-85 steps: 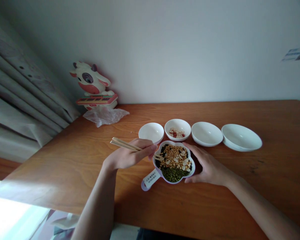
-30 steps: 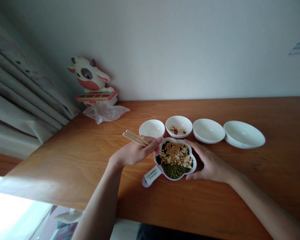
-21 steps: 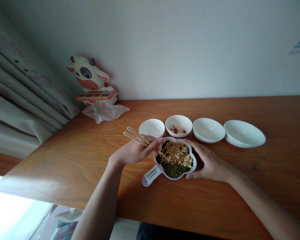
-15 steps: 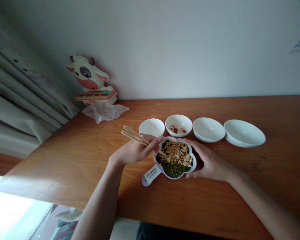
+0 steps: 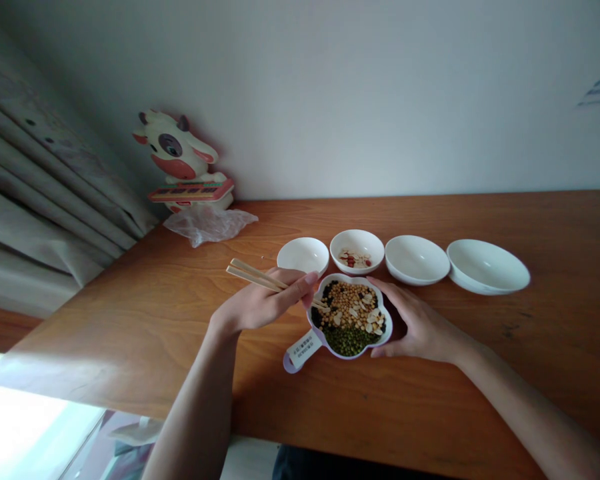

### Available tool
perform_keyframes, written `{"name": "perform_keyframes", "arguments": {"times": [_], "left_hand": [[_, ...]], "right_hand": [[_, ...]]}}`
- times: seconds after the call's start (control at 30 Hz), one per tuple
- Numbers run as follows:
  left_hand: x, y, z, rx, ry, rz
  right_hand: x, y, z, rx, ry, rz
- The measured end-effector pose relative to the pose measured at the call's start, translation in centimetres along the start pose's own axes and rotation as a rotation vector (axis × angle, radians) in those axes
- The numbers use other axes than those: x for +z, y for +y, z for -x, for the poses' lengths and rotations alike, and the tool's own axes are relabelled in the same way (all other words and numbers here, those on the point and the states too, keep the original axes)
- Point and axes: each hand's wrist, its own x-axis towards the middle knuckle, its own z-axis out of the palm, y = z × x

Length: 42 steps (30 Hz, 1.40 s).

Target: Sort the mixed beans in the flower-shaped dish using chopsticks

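- Head view, nearest: a scalloped dish [image 5: 391, 328] on the table [image 5: 130, 313] holds green beans [image 5: 349, 341], yellow beans [image 5: 346, 298], dark bits [image 5: 317, 318] and pale flakes [image 5: 374, 320].
- Left hand [image 5: 263, 300] clamps chopsticks [image 5: 253, 274], tips over it.
- Right hand [image 5: 423, 325], thumb and fingers apart, touches its rim.
- Beyond: four white bowls [image 5: 487, 270]; red and pale pieces [image 5: 355, 259] lie in the second from left.

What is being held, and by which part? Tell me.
The left hand grips the chopsticks around their middle; the right hand holds the dish by its right side, away from the handle.
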Motion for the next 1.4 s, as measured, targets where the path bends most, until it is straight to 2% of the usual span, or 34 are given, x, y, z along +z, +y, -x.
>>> {"name": "perform_keyframes", "arguments": {"times": [0.4, 0.6, 1.1, 1.4], "left_hand": [[0.3, 0.2, -0.1, -0.019, -0.055, 0.017], [0.6, 0.2, -0.2, -0.047, -0.045, -0.043], [0.8, 0.2, -0.3, 0.002, -0.072, -0.014], [1.2, 0.4, -0.7, -0.016, -0.08, -0.014]], "right_hand": [[0.0, 0.0, 0.0, 0.001, -0.008, 0.018], [0.1, 0.1, 0.1, -0.012, 0.007, 0.008], [0.0, 0.0, 0.0, -0.015, 0.014, 0.004], [0.1, -0.1, 0.1, 0.021, 0.014, 0.0]]}}
